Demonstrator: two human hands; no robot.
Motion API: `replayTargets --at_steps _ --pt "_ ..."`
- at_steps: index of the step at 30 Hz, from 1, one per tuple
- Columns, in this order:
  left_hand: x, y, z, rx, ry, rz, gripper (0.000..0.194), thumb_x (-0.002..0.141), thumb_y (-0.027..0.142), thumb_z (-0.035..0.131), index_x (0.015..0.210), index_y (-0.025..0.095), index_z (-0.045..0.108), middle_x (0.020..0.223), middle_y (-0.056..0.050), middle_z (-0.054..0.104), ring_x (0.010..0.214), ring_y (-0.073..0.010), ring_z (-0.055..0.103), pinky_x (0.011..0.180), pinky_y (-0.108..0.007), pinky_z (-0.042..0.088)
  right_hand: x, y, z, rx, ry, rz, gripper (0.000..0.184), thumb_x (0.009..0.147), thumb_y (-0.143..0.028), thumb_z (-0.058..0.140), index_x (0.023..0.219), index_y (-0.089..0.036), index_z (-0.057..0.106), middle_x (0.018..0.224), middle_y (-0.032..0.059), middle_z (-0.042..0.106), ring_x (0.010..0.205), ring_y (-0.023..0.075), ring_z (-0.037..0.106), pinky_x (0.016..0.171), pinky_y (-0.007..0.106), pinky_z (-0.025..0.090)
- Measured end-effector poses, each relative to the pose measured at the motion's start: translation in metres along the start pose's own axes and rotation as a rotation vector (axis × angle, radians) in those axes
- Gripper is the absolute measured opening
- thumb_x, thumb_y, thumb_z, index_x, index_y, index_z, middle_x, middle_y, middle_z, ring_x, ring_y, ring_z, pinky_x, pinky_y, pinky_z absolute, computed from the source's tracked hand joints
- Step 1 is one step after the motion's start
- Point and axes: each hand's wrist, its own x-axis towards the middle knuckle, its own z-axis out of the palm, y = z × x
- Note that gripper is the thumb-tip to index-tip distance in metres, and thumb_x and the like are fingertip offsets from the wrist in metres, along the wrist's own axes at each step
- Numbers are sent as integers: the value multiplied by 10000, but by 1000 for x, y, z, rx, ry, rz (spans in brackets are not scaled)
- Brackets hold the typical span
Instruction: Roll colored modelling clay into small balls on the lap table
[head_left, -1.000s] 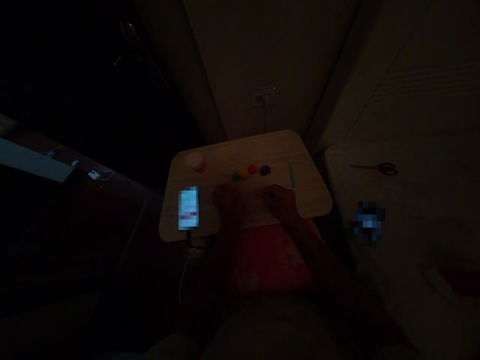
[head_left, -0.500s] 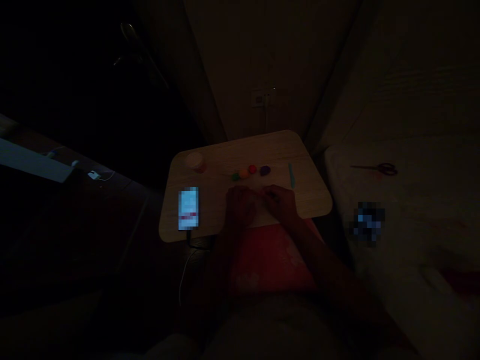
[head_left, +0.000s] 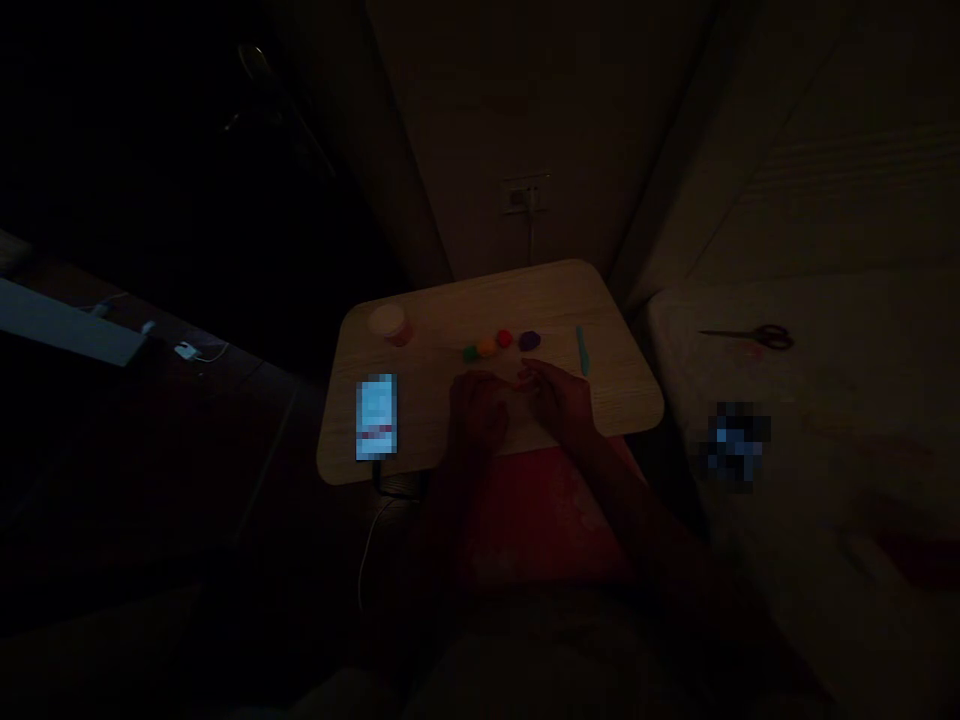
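In dim light, my left hand point(head_left: 477, 410) is over the near edge of a small wooden table point(head_left: 435, 310), its fingers curled. Close to its right, my right hand point(head_left: 561, 402) has thumb and fingers pinched together. The fingertips of both hands meet around something small and reddish that is too dark to name. Just beyond them is a row of clay-like lumps: a green lump point(head_left: 470, 354), an orange lump point(head_left: 488, 347), a red lump point(head_left: 505, 339) and a purple lump point(head_left: 529, 341). A slim teal tool point(head_left: 583, 350) lies to the right of the purple one.
A lidded tub point(head_left: 391, 325) stands at the table's back left, with a lit, blurred phone point(head_left: 376, 418) nearer me on a cable. Scissors point(head_left: 754, 336) rest on the pale surface at right. A wall socket point(head_left: 523, 194) is behind the table.
My right hand's fingers have lifted and extended slightly at the tips. The left hand stays nearly in place, and the lumps, tool and phone have not moved.
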Motion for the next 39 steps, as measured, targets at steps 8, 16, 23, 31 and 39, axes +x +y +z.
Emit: replayTargets --at_steps 8,16,23,31,39 --pt "-1 -1 0 -38 4 -8 248 908 218 573 1145 192 638 1158 -107 602 1104 -268 544 1019 -442 457 0 -4 0 -14 -24 -22 176 967 -286 630 960 -212 789 943 84 820 815 218 770 770 333 609" --pt "-3 -6 5 -58 22 60 303 965 392 655 1211 218 687 1133 -90 649 1072 -247 575 981 -413 483 -2 3 1 14 -152 -120 208 984 -343 651 944 -257 836 937 69 829 800 220 781 740 329 607" --pt "-3 -8 5 -93 33 91 317 1004 400 611 1266 269 731 1075 -75 701 1046 -228 615 947 -406 518 1 -2 -2 47 -233 -152 271 1012 -380 610 946 -252 839 947 75 823 856 218 780 783 333 605" --pt "-2 -3 -2 -179 69 50 279 1042 380 536 1072 218 762 978 -72 730 953 -212 639 873 -391 541 1 -8 -6 136 -216 -126 369 1057 -383 509 925 -228 817 922 72 801 867 203 760 793 323 583" --pt "-2 1 -5 -311 34 -78 396 1082 384 410 920 182 710 881 -74 706 851 -196 652 856 -377 536 -2 -8 -5 44 -114 -93 322 1029 -380 557 854 -220 775 882 81 794 819 211 744 766 342 564"
